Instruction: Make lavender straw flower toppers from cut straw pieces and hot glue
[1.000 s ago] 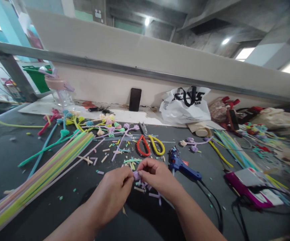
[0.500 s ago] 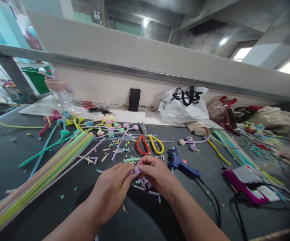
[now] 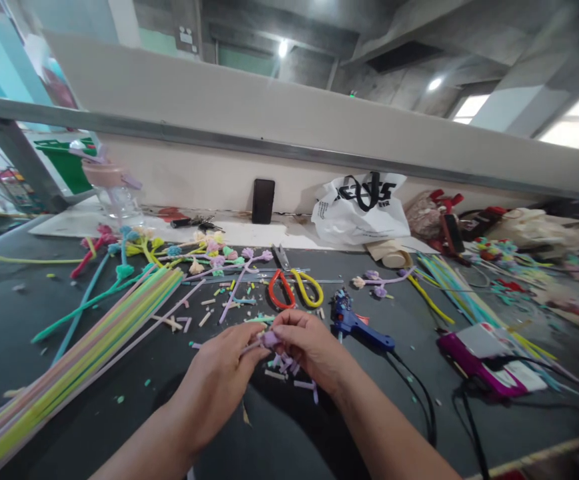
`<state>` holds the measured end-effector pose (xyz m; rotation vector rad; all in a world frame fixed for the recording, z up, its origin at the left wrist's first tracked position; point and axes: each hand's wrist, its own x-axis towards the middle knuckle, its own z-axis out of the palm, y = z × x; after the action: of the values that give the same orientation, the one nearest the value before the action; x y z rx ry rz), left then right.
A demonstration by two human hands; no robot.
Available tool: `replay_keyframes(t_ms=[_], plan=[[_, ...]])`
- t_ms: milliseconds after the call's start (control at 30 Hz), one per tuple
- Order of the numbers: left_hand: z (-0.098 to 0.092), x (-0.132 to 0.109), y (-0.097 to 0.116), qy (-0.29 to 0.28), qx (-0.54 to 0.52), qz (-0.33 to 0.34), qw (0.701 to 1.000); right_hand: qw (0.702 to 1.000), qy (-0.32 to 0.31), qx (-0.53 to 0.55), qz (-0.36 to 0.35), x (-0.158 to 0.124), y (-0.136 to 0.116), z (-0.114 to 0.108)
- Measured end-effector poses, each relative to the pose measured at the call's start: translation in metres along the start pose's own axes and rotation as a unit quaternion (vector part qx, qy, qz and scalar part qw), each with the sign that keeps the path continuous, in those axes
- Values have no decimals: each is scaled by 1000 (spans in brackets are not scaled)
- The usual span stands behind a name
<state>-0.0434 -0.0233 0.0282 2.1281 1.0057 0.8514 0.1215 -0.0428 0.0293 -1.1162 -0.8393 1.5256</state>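
A small lilac pipe-cleaner flower (image 3: 270, 340) is between my two hands, over the middle of the dark table. My left hand (image 3: 227, 357) is closed on its short stem, thumb and forefinger pressed together. At its other side my right hand (image 3: 307, 343) pinches the flower's edge with thumb and fingertips. Cut lilac pipe-cleaner pieces (image 3: 284, 363) lie under and just beyond the hands. Scissors with one red and one yellow handle (image 3: 282, 290) rest beyond them. A blue glue gun (image 3: 364, 330) lies right of my right hand.
A long bundle of pipe cleaners (image 3: 94, 347) stretches across the left side, with finished pipe-cleaner flowers (image 3: 217, 260) behind. At right are a magenta-and-white device (image 3: 489, 360) with cords and more pipe cleaners (image 3: 454, 290). A phone (image 3: 263, 201) and white bag (image 3: 362, 210) stand at the back.
The lilac flower now shows more openly between my fingers, with its stem visible at the left hand. Both hands stay nearly in place; the whole view has shifted slightly.
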Motion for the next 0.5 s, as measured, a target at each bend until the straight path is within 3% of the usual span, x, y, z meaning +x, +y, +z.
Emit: replay_keyframes(t_ms=[67,167,267,367,433,500], plan=[[-1,3,3,-5,-38,-38,999,1000,-15,11,-7,0,-2,-2],[-2,9,3,-15,-151,-165,975,999,-13,15,-26,0,-3,-5],[-4,13,-4,-47,-348,-267,897,997,38,-18,-60,2,-2,-8],[-5,14,-12,-88,-502,-292,810,991,62,-55,-101,3,1,-9],[-5,13,-16,-113,-550,-296,773,989,44,-64,-129,4,3,-8],[-5,12,-17,-138,-570,-296,754,986,12,-68,-152,4,6,-8]])
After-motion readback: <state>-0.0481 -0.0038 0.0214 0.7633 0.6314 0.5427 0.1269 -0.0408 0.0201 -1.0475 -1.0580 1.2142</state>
